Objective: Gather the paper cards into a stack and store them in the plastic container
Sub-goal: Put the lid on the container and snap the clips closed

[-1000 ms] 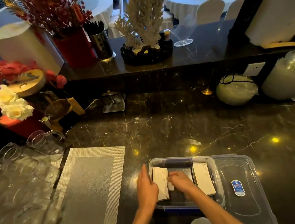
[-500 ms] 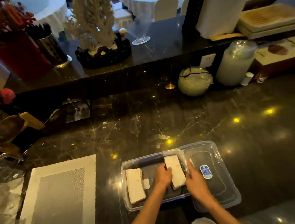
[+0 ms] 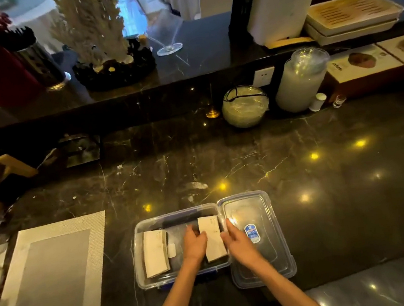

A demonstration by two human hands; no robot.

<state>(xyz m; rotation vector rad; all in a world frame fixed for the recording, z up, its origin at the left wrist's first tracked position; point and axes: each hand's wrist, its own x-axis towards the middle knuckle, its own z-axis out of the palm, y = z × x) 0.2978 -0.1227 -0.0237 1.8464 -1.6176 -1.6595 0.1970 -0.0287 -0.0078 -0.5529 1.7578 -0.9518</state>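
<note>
Clear plastic container [image 3: 140,239], rectangular with rounded corners, sits on the dark veined, glossy marble worktop [image 3: 327,188]. Its clear lid [image 3: 281,265] lies flat just to the right, touching the container's edge, blue oval sticker [image 3: 252,233] on it.

Two stacks of pale paper cards inside the container: left stack [image 3: 155,253] lies flat by the left wall, untouched; right stack [image 3: 212,238] by the right wall, a long narrow block with squared edges.

Left hand [image 3: 194,244] is inside the container, pressed against the left long edge of the right stack, fingers curled loosely onto it. Right hand [image 3: 237,243] sits on the other side, over the container/lid seam, fingers extended and mostly straight, beside the stack's right edge; can't tell whether they actually touch it. Neither hand has the stack lifted.

Woven grey placemat [image 3: 58,272] with a lighter border lies to the left on the worktop, well apart from the container.
</note>
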